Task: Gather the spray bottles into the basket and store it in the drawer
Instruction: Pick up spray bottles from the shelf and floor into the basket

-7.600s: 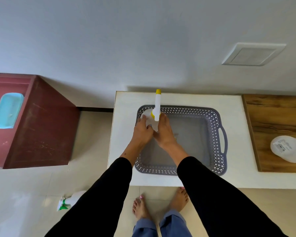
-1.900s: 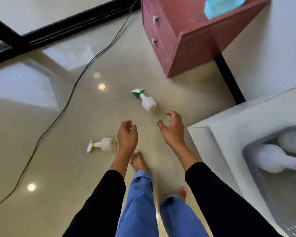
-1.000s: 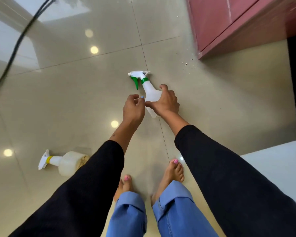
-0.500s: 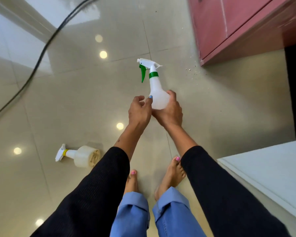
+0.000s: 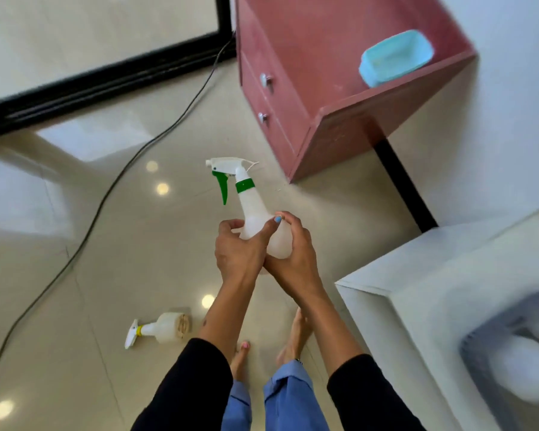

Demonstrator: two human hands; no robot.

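I'm seeing the translucent white plastic spray bottle with the green trigger point(image 5: 255, 209) lifted higher than a moment ago, upright above the glossy tiled floor point(image 5: 106, 259). Both my left hand point(image 5: 240, 250) and right hand point(image 5: 293, 256) are clasping its rounded base. The grey perforated plastic basket point(image 5: 479, 343) is now showing at right.

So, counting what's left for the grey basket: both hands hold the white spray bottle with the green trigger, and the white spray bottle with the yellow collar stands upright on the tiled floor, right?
Not quite. The head view shows both hands, left hand and right hand, holding the white spray bottle with the green trigger, but the white spray bottle with the yellow collar lies on its side on the tiled floor.
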